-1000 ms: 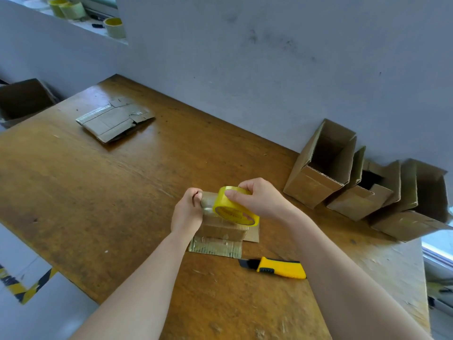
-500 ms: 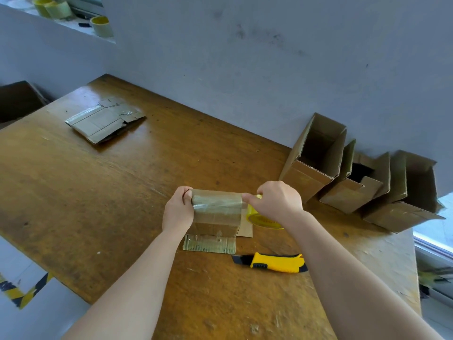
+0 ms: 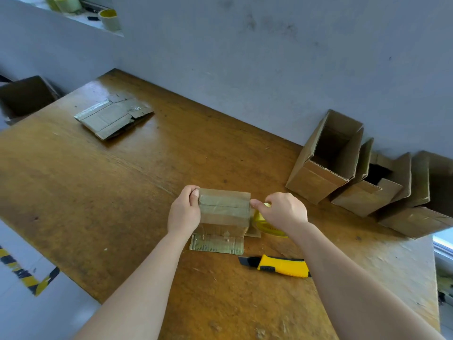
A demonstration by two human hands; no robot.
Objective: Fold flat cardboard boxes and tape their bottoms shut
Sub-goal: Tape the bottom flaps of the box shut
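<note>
Though upended, box (image 3: 224, 212) between both hands (image 3: 183, 213)

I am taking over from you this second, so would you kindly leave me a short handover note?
Left hand grips the box at its left end, thumb on the tape strip.
Right hand holds the yellow tape roll at the box's right edge.
Done: tape strip lies across the bottom seam; three folded boxes stand by the wall.
Left: cut the strip with the utility knife beside the right forearm, then the flat cardboard far left.
</note>
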